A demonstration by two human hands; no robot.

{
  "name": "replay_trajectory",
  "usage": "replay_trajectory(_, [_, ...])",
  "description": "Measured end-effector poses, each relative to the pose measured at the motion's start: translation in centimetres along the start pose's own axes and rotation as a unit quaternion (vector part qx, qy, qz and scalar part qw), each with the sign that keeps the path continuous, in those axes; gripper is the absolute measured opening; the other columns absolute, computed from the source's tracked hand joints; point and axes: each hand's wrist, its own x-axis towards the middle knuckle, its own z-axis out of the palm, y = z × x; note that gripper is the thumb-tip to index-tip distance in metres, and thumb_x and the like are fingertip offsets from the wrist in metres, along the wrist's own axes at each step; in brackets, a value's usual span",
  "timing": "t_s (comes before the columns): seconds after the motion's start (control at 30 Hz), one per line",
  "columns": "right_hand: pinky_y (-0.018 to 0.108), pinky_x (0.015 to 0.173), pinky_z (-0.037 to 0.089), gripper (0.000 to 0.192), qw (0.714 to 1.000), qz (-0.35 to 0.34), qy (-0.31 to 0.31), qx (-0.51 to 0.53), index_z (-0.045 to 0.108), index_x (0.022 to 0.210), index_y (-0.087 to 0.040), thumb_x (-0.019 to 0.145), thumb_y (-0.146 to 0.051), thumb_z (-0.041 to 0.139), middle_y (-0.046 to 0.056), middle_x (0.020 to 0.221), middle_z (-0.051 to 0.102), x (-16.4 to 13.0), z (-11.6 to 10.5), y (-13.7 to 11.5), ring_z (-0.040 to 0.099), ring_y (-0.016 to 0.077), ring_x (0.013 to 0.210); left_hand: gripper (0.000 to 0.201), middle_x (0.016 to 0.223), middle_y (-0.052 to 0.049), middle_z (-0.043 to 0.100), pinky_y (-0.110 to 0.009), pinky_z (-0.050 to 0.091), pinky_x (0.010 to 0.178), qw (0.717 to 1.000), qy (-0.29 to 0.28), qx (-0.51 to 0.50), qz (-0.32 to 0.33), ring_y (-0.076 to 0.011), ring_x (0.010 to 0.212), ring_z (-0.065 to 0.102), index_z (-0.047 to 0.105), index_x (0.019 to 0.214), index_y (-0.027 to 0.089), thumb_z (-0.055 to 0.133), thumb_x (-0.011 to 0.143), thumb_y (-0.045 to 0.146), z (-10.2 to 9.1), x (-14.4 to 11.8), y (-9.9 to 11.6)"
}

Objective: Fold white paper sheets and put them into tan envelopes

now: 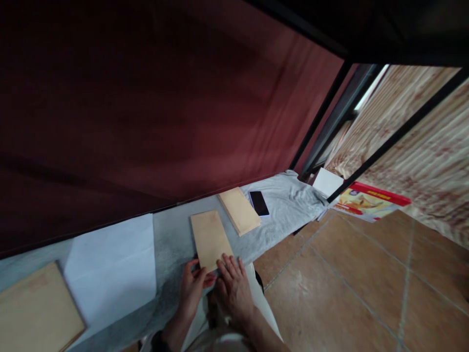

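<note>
A rectangular piece of tan paper [210, 237] lies on the grey cloth in front of me; whether it is a folded sheet or an envelope I cannot tell. My left hand [193, 288] pinches its near left corner, thumb over the paper and fingers curled at the edge. My right hand [234, 288] rests flat on the near right end, with the fingers stretched out. Just beyond it on the right is a small stack of similar tan papers [240, 211]. Nothing else is visible in either hand.
A black-screened phone [259, 203] lies right of the stack. On the left are a white sheet [113, 269] and larger tan sheets [36, 313]. Grey cloth [289, 195] covers the narrow surface, against a dark red panel [183, 122]. A colourful box [370, 200] stands beyond a black frame bar.
</note>
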Motion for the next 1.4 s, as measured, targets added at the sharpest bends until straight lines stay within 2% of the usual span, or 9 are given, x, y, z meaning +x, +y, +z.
replay_trajectory(0.1, [0.055, 0.123, 0.032, 0.058, 1.0, 0.004, -0.012, -0.019, 0.036, 0.159, -0.025, 0.103, -0.023, 0.049, 0.008, 0.162, 0.041, 0.0, 0.0, 0.1, 0.036, 0.0265, 0.151, 0.075, 0.059, 0.004, 0.065, -0.028, 0.049, 0.04, 0.995, -0.008, 0.101, 0.025, -0.0196, 0.043, 0.062, 0.048, 0.119, 0.021, 0.077, 0.066, 0.065, -1.0, -0.1, -0.1])
replay_trajectory(0.2, [0.056, 0.122, 0.032, 0.059, 0.999, -0.01, -0.019, -0.03, 0.037, 0.159, -0.028, 0.102, -0.024, 0.052, 0.009, 0.165, 0.036, 0.0, -0.2, 0.1, 0.034, 0.0286, 0.152, 0.052, 0.071, -0.001, 0.071, -0.031, 0.054, 0.05, 0.958, -0.019, 0.238, 0.161, -0.0214, 0.057, 0.069, 0.058, 0.114, 0.021, 0.06, 0.084, 0.064, -2.0, -0.2, -0.3])
replay_trajectory(0.3, [0.057, 0.122, 0.032, 0.058, 0.999, -0.013, -0.021, -0.04, 0.039, 0.157, -0.031, 0.102, -0.026, 0.054, 0.009, 0.167, 0.033, 0.0, -0.3, 0.1, 0.034, 0.0301, 0.152, 0.036, 0.102, -0.008, 0.077, -0.037, 0.061, 0.084, 0.867, -0.064, 0.37, 0.327, -0.023, 0.094, 0.075, 0.067, 0.109, 0.023, 0.044, 0.1, 0.049, -1.9, -0.1, -0.9])
replay_trajectory(0.4, [0.058, 0.122, 0.031, 0.054, 0.999, -0.022, -0.014, -0.039, 0.045, 0.154, -0.033, 0.101, -0.03, 0.057, 0.007, 0.167, 0.032, -0.1, -0.3, 0.1, 0.032, 0.0302, 0.153, 0.041, 0.137, -0.012, 0.067, -0.044, 0.05, 0.109, 0.757, -0.107, 0.478, 0.433, -0.0245, 0.129, 0.062, 0.063, 0.131, 0.021, 0.039, 0.104, 0.038, -0.8, 0.9, -1.7])
replay_trajectory(0.5, [0.059, 0.121, 0.032, 0.054, 0.999, -0.023, -0.01, -0.034, 0.045, 0.154, -0.032, 0.101, -0.033, 0.058, 0.008, 0.166, 0.034, -0.1, -0.2, 0.1, 0.034, 0.0313, 0.152, 0.052, 0.158, -0.015, 0.047, -0.048, 0.038, 0.12, 0.665, -0.105, 0.566, 0.475, -0.0272, 0.15, 0.038, 0.048, 0.149, 0.015, 0.04, 0.104, 0.037, 0.2, 3.1, -1.8])
replay_trajectory(0.63, [0.06, 0.12, 0.035, 0.057, 0.999, -0.001, -0.02, -0.035, 0.041, 0.156, -0.034, 0.101, -0.031, 0.058, 0.008, 0.166, 0.034, -0.1, -0.2, 0.0, 0.036, 0.0328, 0.151, 0.056, 0.16, -0.018, 0.045, -0.048, 0.034, 0.122, 0.604, -0.089, 0.626, 0.485, -0.0278, 0.152, 0.035, 0.046, 0.151, 0.011, 0.038, 0.104, 0.04, 0.7, 8.0, 0.0])
replay_trajectory(0.87, [0.061, 0.118, 0.038, 0.059, 0.999, 0.01, -0.024, -0.024, 0.039, 0.157, -0.039, 0.101, -0.03, 0.057, 0.004, 0.167, 0.031, -0.1, -0.3, 0.0, 0.036, 0.0344, 0.151, 0.056, 0.158, -0.013, 0.049, -0.048, 0.031, 0.122, 0.571, -0.072, 0.691, 0.438, -0.0285, 0.149, 0.04, 0.05, 0.151, 0.016, 0.037, 0.103, 0.041, 2.4, 15.1, 3.8])
replay_trajectory(1.1, [0.06, 0.12, 0.035, 0.057, 0.999, 0.022, -0.042, -0.015, 0.038, 0.157, -0.04, 0.103, -0.032, 0.055, 0.003, 0.168, 0.031, 0.0, -0.4, 0.1, 0.034, 0.0331, 0.151, 0.057, 0.161, -0.009, 0.044, -0.047, 0.023, 0.125, 0.573, -0.07, 0.688, 0.439, -0.0265, 0.151, 0.036, 0.044, 0.155, 0.018, 0.033, 0.103, 0.04, 4.2, 15.7, 4.3])
replay_trajectory(1.4, [0.06, 0.12, 0.034, 0.057, 0.999, 0.017, -0.044, -0.024, 0.04, 0.156, -0.039, 0.102, -0.031, 0.055, 0.005, 0.167, 0.033, 0.1, -0.6, 0.2, 0.035, 0.0331, 0.151, 0.059, 0.156, -0.011, 0.051, -0.047, 0.028, 0.121, 0.595, -0.046, 0.657, 0.46, -0.0281, 0.145, 0.043, 0.043, 0.156, 0.016, 0.033, 0.103, 0.04, 4.7, 15.8, 4.2])
